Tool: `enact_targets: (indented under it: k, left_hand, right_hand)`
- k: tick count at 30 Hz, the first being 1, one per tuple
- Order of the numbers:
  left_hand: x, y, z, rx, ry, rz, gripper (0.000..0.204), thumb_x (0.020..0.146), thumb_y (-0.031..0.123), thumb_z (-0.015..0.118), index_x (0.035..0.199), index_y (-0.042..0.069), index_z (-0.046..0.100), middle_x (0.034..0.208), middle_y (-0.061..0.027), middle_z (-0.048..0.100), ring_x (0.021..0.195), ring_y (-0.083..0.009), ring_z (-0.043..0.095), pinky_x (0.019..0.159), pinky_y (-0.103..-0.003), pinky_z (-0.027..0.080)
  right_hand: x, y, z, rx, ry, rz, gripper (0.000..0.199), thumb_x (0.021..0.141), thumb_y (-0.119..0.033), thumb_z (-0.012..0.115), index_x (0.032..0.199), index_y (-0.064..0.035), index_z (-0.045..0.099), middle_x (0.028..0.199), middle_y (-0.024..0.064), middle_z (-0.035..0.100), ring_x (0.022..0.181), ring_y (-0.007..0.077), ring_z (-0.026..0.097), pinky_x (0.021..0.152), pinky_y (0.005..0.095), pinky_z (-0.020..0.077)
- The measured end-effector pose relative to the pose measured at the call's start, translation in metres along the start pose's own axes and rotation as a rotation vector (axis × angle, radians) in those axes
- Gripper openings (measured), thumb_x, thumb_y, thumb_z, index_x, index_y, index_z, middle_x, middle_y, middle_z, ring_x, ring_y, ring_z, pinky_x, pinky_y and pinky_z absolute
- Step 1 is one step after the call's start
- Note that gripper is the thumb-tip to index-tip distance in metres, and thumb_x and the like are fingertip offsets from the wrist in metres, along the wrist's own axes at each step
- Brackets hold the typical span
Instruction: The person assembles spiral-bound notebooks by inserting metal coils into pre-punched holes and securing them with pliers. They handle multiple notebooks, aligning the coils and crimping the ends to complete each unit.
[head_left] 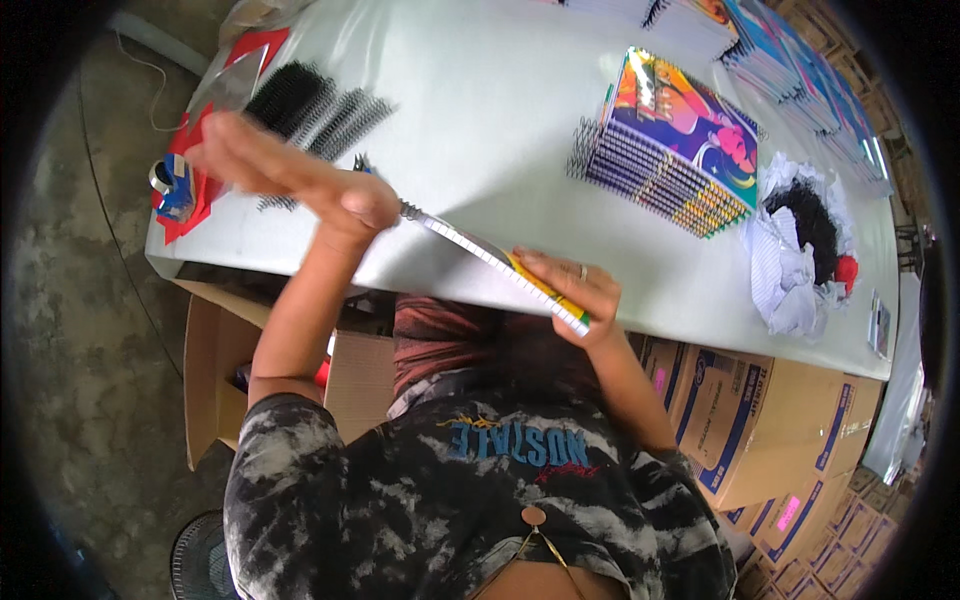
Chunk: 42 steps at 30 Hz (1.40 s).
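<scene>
notebook (500,266) edge-on over the near edge of the surface (470,130). right hand (580,290) grasps its right end; left hand (290,185) fingers extended, blurred, by the coil (410,211). probably light, bendy; hold near the spine, don't crush coil.
</scene>
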<state>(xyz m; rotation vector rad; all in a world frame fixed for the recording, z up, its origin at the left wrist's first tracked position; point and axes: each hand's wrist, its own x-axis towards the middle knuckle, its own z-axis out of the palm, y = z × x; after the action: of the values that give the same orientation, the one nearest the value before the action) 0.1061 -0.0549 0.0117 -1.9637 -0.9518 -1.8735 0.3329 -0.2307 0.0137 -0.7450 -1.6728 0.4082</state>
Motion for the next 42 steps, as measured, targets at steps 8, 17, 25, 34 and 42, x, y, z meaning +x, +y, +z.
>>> enact_targets:
  k: [8, 17, 25, 34, 42]
  left_hand:
    - [0.014, 0.024, -0.029, 0.0, -0.256, 0.418, 0.1, 0.081, 0.071, 0.032, 0.136, -0.012, 0.016, 0.145, -0.0277, 0.007, 0.135, -0.0414, 0.003, 0.104, -0.061, 0.004]
    - [0.053, 0.085, -0.029, 0.051, -0.399, 0.307, 0.059, 0.078, 0.059, 0.054, 0.107, 0.008, 0.063, 0.108, -0.0139, 0.057, 0.104, -0.0295, 0.052, 0.086, -0.04, 0.034]
    - [0.065, 0.08, -0.014, 0.063, -0.428, 0.367, 0.056, 0.074, 0.066, 0.052, 0.083, 0.012, 0.061, 0.091, -0.0094, 0.055, 0.086, -0.0244, 0.049, 0.081, -0.039, 0.034]
    - [-0.035, 0.079, -0.037, -0.087, -0.539, 0.643, 0.109, 0.071, 0.081, 0.036, 0.136, -0.006, 0.025, 0.14, -0.0321, 0.019, 0.132, -0.0501, 0.008, 0.103, -0.06, -0.002]
    - [-0.075, 0.06, -0.044, -0.118, -0.629, 0.3, 0.098, 0.077, 0.074, 0.037, 0.133, -0.006, 0.033, 0.142, -0.0295, 0.018, 0.133, -0.0451, 0.013, 0.101, -0.063, 0.003]
  right_hand:
    - [0.004, -0.004, 0.001, -0.051, 0.009, 0.024, 0.032, 0.076, -0.001, 0.061, 0.107, 0.0047, 0.061, 0.099, 0.0183, 0.065, 0.089, 0.0277, 0.066, 0.076, 0.0316, 0.0531]
    - [0.006, -0.008, -0.002, 0.116, 0.058, 0.335, 0.026, 0.083, 0.0, 0.06, 0.109, 0.0034, 0.061, 0.101, 0.0162, 0.066, 0.081, 0.014, 0.064, 0.071, 0.0226, 0.049]
    - [0.006, -0.005, 0.003, 0.002, 0.062, 0.233, 0.03, 0.08, 0.007, 0.056, 0.109, 0.0037, 0.06, 0.106, 0.017, 0.064, 0.092, 0.022, 0.065, 0.079, 0.0272, 0.0505]
    - [0.001, -0.001, 0.004, -0.114, 0.085, 0.1, 0.038, 0.074, 0.009, 0.055, 0.11, 0.0006, 0.061, 0.107, 0.0145, 0.064, 0.094, 0.0252, 0.065, 0.078, 0.0297, 0.0524]
    - [0.006, -0.005, 0.006, -0.01, 0.055, 0.125, 0.036, 0.075, 0.008, 0.057, 0.111, 0.0009, 0.061, 0.106, 0.0148, 0.064, 0.093, 0.0254, 0.065, 0.081, 0.0295, 0.0509]
